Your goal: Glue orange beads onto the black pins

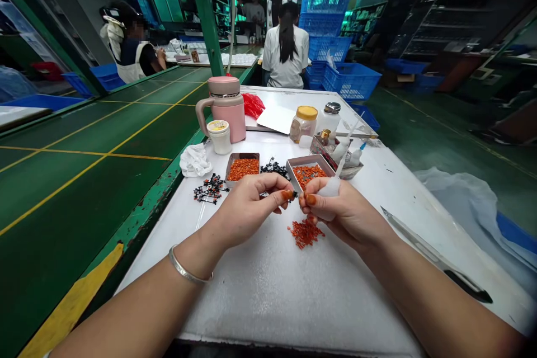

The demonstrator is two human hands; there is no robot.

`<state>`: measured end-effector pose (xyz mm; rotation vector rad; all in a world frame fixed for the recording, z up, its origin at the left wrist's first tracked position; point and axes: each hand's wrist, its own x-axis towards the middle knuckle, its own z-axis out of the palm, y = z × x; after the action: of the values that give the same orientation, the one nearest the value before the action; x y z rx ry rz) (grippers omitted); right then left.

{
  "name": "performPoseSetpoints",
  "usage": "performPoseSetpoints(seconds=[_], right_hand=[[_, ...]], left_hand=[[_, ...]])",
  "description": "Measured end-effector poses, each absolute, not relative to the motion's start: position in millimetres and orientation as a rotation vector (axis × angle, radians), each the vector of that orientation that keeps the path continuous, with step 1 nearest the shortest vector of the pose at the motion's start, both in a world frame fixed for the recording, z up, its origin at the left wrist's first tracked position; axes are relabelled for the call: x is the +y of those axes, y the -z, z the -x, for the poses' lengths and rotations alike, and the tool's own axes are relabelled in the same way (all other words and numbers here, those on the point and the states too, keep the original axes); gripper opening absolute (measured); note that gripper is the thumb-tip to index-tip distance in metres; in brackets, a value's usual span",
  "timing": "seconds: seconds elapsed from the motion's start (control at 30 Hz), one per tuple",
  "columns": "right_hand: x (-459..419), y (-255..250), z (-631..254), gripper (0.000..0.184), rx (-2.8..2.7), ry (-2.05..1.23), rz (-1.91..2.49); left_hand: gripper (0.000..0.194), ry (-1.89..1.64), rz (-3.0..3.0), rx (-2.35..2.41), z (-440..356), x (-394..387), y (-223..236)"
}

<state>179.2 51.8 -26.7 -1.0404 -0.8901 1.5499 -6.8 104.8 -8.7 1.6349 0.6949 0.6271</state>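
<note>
My left hand (251,204) is closed in a pinch on a tiny black part at its fingertips, over the white table (293,291). Facing it, almost touching, my right hand (339,210) is wrapped round a small white squeeze bottle (333,185) with a long thin nozzle. A small heap of orange-red pieces (305,233) lies on the table just below both hands. Beyond the hands stand two metal trays of the same orange pieces (243,168) (308,173), with black parts (274,168) lying between them.
More black parts (211,188) and a crumpled white cloth (194,160) lie at the left. Behind stand a pink jug (225,107), a small white cup (219,136), jars (304,122) and a red bag (253,105). A green conveyor (84,168) runs along the left. People sit farther back by blue crates (331,5).
</note>
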Motion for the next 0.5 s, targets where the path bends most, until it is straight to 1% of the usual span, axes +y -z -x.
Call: performPoseSetpoints(seconds=[0.5], right_hand=[[50.6,28.4,-180.2,0.019,-0.958,-1.524,1.052]], left_hand=[[0.019,-0.605,-1.870,0.831,5.9,103.2,9.1]])
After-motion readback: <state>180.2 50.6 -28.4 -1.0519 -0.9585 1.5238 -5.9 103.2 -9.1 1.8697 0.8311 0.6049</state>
